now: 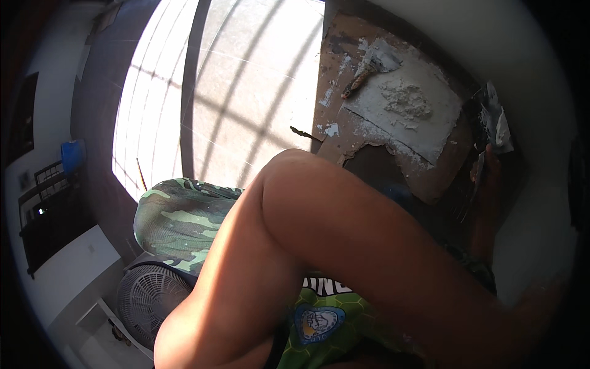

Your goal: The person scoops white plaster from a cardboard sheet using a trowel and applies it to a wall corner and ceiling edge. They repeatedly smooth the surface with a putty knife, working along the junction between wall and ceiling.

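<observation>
My bent left arm fills the middle, its forearm crossing to the lower right. My left hand (pixel 542 301) is a dark smear close to the pale wall, and its fingers cannot be made out. Farther up on the right, my right hand (pixel 490 165) is closed at the lower end of a putty knife (pixel 496 123) whose blade carries white putty. A thin, narrow metal edge shows beside that hand. To its left, a mound of white putty (pixel 405 101) sits on a whitened board (pixel 365 111). Another putty knife (pixel 362 77), brown-handled and putty-smeared, lies across the board's far left part.
Torn brown cardboard (pixel 335 52) lies beneath the board. The pale wall (pixel 534 209) runs along the right. Camouflage cloth (pixel 184 215) and a round fan (pixel 150 298) are at lower left. Barred shadows cross the sunlit floor (pixel 246 80). A blue object (pixel 72 157) stands far left.
</observation>
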The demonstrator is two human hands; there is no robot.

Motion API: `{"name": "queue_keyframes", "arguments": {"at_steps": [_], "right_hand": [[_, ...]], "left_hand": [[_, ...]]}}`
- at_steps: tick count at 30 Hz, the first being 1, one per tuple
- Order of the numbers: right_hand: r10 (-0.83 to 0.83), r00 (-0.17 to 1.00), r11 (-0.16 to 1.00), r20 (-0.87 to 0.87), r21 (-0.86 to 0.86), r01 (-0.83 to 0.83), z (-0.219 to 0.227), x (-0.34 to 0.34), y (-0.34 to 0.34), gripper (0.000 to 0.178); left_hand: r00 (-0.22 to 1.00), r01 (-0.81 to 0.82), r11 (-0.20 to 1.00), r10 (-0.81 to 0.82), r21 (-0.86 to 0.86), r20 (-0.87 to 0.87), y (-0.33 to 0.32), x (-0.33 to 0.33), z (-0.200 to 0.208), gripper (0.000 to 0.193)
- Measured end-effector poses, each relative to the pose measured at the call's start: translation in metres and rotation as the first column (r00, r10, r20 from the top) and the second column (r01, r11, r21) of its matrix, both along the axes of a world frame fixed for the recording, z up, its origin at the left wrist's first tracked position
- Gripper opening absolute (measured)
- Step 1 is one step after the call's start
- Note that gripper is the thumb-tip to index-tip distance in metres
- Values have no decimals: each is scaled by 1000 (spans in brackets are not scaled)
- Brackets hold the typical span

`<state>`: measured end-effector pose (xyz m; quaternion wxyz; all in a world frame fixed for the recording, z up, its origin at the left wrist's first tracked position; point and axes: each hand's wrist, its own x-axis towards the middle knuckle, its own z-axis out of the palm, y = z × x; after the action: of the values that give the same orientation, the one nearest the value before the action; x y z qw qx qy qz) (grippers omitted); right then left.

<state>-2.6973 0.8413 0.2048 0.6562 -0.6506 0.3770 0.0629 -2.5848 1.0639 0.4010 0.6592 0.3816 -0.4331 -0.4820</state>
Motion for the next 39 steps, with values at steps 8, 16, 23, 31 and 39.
{"name": "queue_keyframes", "arguments": {"at_steps": [8, 16, 23, 31, 39], "right_hand": [[-173, 980, 982, 98, 97, 163, 12, -9, 8, 34], [-251, 968, 960, 17, 132, 246, 34, 16, 39, 34], [-167, 977, 956, 133, 266, 127, 49, 6, 71, 28], [-400, 848, 819, 348, 550, 160, 112, 7, 57, 29], [-576, 807, 620, 128, 711, 330, 126, 23, 60, 28]], "left_hand": [[970, -17, 948, 92, 317, -224, 3, 69, -77, 39], [686, -175, 734, 569, 656, -454, -23, 42, -193, 61], [494, -311, 929, 338, 200, -801, -38, 33, -195, 36], [617, -441, 897, 281, -27, -735, -41, 81, -188, 29], [690, -719, 607, 683, -339, -240, -54, 51, -164, 38]]}}
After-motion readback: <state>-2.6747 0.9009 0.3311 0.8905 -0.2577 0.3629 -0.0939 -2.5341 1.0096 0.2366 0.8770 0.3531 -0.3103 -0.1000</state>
